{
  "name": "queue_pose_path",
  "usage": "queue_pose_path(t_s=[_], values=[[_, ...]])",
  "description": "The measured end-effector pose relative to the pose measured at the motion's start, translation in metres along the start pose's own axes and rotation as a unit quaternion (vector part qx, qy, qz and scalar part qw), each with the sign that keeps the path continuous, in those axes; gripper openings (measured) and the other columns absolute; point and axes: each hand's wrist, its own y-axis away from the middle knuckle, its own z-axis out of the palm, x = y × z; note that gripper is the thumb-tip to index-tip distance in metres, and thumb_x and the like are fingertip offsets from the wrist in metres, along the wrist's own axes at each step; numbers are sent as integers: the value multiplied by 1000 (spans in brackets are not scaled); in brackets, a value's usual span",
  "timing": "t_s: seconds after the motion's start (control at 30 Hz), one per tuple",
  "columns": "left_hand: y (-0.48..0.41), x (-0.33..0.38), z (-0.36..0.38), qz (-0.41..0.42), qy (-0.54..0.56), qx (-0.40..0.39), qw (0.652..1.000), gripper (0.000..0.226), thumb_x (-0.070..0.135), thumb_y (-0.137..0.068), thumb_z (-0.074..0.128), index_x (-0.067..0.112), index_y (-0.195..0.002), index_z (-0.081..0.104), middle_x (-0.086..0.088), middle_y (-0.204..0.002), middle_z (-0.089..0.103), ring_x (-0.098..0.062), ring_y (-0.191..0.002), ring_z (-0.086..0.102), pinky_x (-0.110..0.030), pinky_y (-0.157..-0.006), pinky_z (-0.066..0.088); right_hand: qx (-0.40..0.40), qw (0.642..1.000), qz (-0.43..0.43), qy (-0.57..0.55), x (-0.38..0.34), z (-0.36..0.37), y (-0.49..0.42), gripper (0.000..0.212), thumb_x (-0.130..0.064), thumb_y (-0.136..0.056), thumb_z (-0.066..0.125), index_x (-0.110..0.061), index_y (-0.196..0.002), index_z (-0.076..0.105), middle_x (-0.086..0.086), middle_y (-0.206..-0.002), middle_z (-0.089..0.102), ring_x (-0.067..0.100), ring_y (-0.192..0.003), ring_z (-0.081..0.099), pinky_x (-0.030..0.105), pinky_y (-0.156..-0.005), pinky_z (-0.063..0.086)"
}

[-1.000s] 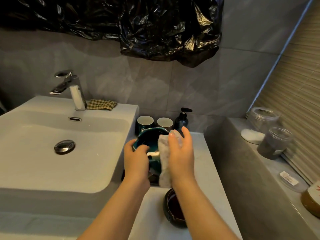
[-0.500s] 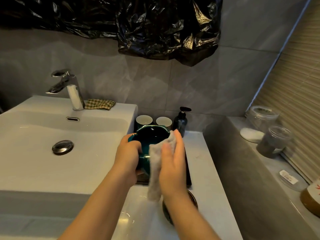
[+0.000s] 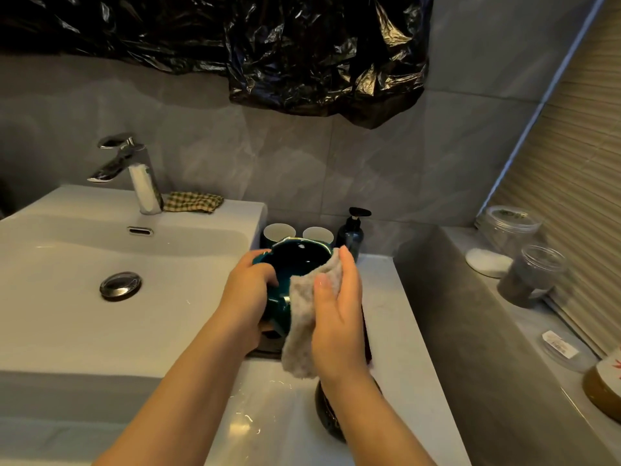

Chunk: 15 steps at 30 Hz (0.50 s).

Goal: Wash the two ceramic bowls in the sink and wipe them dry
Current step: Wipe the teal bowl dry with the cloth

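Drying looks to be the step in hand. The teal ceramic bowl (image 3: 295, 264) is held in the air just right of the sink (image 3: 100, 331), above the counter (image 3: 396, 331) and not above the basin, with its open mouth showing to the camera. The left hand (image 3: 248, 290) grips the bowl's rim on the side nearest the sink, fingers curled over the edge. The right hand (image 3: 336, 311) pinches a pale grey cloth (image 3: 302, 327) between thumb and flat fingers and presses it to the rim and outer wall on the side away from the sink, with the cloth's loose end hanging below. A second, dark bowl (image 3: 327, 415) sits on the counter right of the sink and nearer the person. It is mostly hidden under the right forearm, and whether it is wet cannot be told. The next move probably calls for turning the teal bowl in the left hand so the cloth reaches the unwiped wall and foot, then setting it down and taking up the dark one. Room is tight. The sink's raised side wall is just beside the left hand, and two cups (image 3: 279, 230) and a pump bottle (image 3: 351, 230) stand close behind the bowl. A dropped right elbow could knock the dark bowl. Further right of the sink the counter shows bare, open surface.
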Motion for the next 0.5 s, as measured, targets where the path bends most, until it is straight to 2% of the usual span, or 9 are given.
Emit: queue_pose_path(t_s=[0.07, 0.13, 0.17, 0.23, 0.3, 0.37, 0.4, 0.47, 0.5], values=[[7, -6, -2, -15, -17, -32, 999, 34, -3, -77, 36, 21, -91, 56, -13, -80, 55, -26, -70, 52, -27, -57, 44, -34, 999, -4, 5, -9, -11, -14, 51, -38, -87, 40, -22, -134, 45, -9, -138, 46, 4, -129, 41, 29, -111, 32], [14, -11, -2, -4, -67, -71, 995, 40, -3, -77, 38, 24, -101, 57, -11, -85, 58, -25, -74, 55, -24, -50, 42, -109, 990, 67, -50, -14, -27, -39, 33, -22, -94, 45, -8, -120, 60, 5, -125, 61, 17, -120, 54, 34, -106, 41], [17, -11, 0, 6, -85, -86, 993, 43, -2, -79, 39, 27, -105, 56, -9, -90, 58, -25, -78, 55, -25, -51, 41, -145, 984, 93, -42, -16, -35, -51, 30, -17, -96, 43, -4, -114, 63, 11, -121, 63, 23, -118, 56, 36, -104, 42], [17, -9, 2, 27, -94, -83, 992, 43, -1, -81, 41, 31, -108, 52, -7, -94, 56, -23, -82, 54, -28, -56, 41, -161, 981, 103, -37, -15, -41, -61, 30, -17, -97, 41, -5, -108, 66, 16, -119, 63, 27, -118, 56, 37, -105, 41], [10, -4, 1, 48, -81, -48, 994, 41, -1, -82, 43, 29, -109, 48, -8, -94, 54, -23, -79, 52, -29, -57, 41, -136, 984, 96, -61, -10, -34, -54, 30, -21, -96, 44, -9, -117, 62, 11, -123, 61, 23, -119, 55, 32, -103, 42], [1, -3, -4, 55, -62, -6, 997, 42, -1, -80, 42, 26, -113, 46, -10, -96, 54, -22, -78, 50, -29, -58, 38, -97, 990, 77, -68, -2, -24, -29, 37, -21, -98, 42, -18, -135, 45, -7, -131, 49, 9, -123, 46, 17, -98, 40], [-3, -3, -6, 48, -52, 9, 997, 43, 0, -80, 42, 25, -115, 46, -11, -98, 53, -22, -79, 49, -29, -59, 38, -77, 993, 65, -56, 1, -18, -15, 42, -25, -98, 42, -29, -140, 35, -16, -133, 41, 4, -125, 40, 16, -101, 37], [-2, -6, -7, 23, -42, 9, 999, 42, 0, -79, 39, 22, -114, 45, -11, -95, 52, -23, -78, 49, -29, -58, 39, -55, 997, 42, -32, 4, -10, 4, 46, -34, -96, 44, -44, -137, 23, -26, -131, 34, 0, -128, 34, 25, -109, 33], [0, -8, -7, 12, -41, -5, 999, 39, -1, -79, 38, 20, -112, 46, -11, -92, 52, -24, -76, 49, -29, -57, 40, -50, 997, 42, -33, 2, -11, 1, 44, -32, -97, 44, -43, -136, 26, -27, -128, 36, -1, -126, 36, 26, -109, 33]])
